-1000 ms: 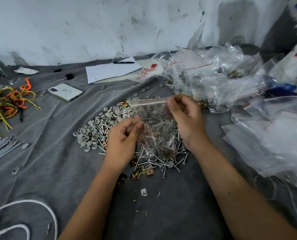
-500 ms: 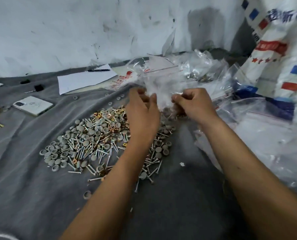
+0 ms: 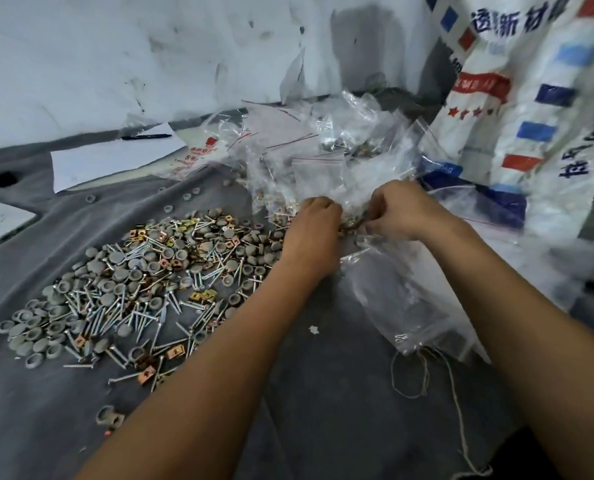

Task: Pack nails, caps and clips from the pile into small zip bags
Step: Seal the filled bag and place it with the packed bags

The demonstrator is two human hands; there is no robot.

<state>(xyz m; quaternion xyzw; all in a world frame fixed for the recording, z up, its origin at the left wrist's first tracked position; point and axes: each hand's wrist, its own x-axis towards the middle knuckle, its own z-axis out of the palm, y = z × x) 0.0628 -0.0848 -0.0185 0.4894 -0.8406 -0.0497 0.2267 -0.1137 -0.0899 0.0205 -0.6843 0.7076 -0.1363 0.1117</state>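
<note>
Just right of the pile of nails, caps and clips [image 3: 143, 289], my left hand [image 3: 314, 225] and right hand [image 3: 397, 209] pinch a filled zip bag [image 3: 352, 223]; I should press its seal evenly before releasing.

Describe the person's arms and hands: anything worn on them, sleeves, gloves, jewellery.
Both forearms are bare right up to the bottom edge of the picture; no sleeve shows. The left hand and the right hand wear no gloves. No watch, bracelet or band shows at either wrist, and no ring can be made out, though the fingertips are partly hidden among the plastic.
</note>
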